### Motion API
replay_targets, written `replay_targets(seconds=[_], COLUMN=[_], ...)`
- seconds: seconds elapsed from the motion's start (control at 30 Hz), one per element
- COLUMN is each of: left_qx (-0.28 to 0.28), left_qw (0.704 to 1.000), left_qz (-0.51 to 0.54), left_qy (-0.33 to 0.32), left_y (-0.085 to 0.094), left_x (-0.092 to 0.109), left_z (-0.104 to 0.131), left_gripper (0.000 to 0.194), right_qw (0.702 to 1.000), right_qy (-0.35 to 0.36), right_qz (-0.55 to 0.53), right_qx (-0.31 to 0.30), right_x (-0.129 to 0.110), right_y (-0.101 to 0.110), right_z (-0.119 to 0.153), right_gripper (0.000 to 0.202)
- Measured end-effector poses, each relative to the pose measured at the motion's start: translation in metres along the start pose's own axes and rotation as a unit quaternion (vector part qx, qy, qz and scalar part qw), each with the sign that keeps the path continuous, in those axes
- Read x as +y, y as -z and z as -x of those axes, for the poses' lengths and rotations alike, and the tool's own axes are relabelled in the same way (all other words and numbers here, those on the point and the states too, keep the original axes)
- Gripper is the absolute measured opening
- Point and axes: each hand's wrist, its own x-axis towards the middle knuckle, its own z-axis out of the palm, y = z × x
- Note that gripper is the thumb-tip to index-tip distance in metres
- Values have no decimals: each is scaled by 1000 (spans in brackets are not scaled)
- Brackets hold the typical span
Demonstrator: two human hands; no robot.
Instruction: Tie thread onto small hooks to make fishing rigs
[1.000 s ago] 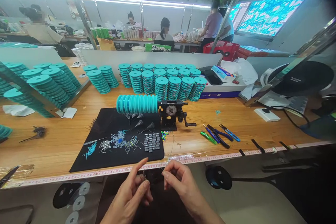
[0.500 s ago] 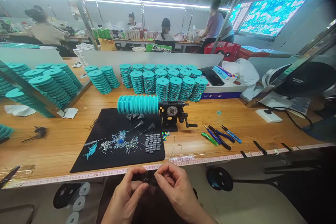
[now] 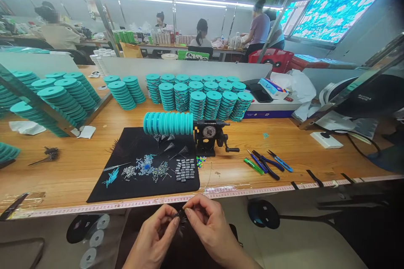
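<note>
At the front edge of the table, my left hand (image 3: 157,232) pinches a small dark thing, too dark against the black lap to make out. My right hand (image 3: 208,228) faces it, thumb and index finger pressed together at the same dark piece. Beyond them lies a black mat (image 3: 126,191) with teal sleeves (image 3: 111,176), small metal parts (image 3: 129,172), clear bluish pieces (image 3: 145,165) and grey cylinders (image 3: 185,170). A row of teal spools (image 3: 168,123) sits on a black hand-cranked winder (image 3: 208,134) behind the mat.
Stacked teal spools (image 3: 198,105) stand at the back, more (image 3: 63,101) at the left. Pliers (image 3: 268,164), blue snips (image 3: 280,161) and a green tool (image 3: 253,166) lie on the right. A power strip (image 3: 326,139) is farther right. Several people sit or stand in the background.
My left thumb and index finger have closed together around the dark piece, near my right fingertips. The view has shifted slightly.
</note>
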Motion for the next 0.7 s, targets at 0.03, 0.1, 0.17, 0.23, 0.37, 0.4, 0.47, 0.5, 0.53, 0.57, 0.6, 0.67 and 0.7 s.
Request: replay_targets(seconds=[0.03,0.1,0.17,0.23,0.37,0.4,0.47,0.5,0.53,0.57,0.6,0.67,0.7], left_qx=[6,19,31,32,28,29,26,26,27,27,25,19,13], left_qw=[1000,999,998,997,992,991,993,995,997,998,999,1000,999], left_qz=[-11,-34,-55,-75,-121,-125,-112,-96,-76,-53,-32,4,22], left_qy=[-5,-10,-10,-11,-24,-26,-24,-21,-16,-9,-1,14,20], left_y=[-1,-2,-1,0,1,0,-1,-1,-1,-1,-1,0,0], left_x=[0,1,2,4,7,8,11,12,13,13,13,12,11], left_z=[1,2,3,2,0,0,0,0,0,0,1,1,0], left_gripper=[30,31,34,34,32,31,32,33,34,36,37,39,40], right_qw=[1000,998,996,993,992,993,995,996,998,999,999,999,999], right_qy=[2,5,6,2,5,10,17,16,13,9,8,13,19], right_qz=[20,58,92,120,130,122,98,82,66,49,36,25,26], right_qx=[-1,-3,-11,-19,2,8,7,1,-6,-14,-20,-26,-26], right_x=[0,0,-1,-2,-2,-1,1,2,3,4,5,6,6], right_y=[-1,-2,-2,-1,1,1,1,1,1,0,1,1,1], right_z=[0,1,1,1,-1,-2,-4,-5,-6,-6,-7,-8,-9], right_gripper=[13,13,12,11,11,11,11,11,12,13,14,15,15])
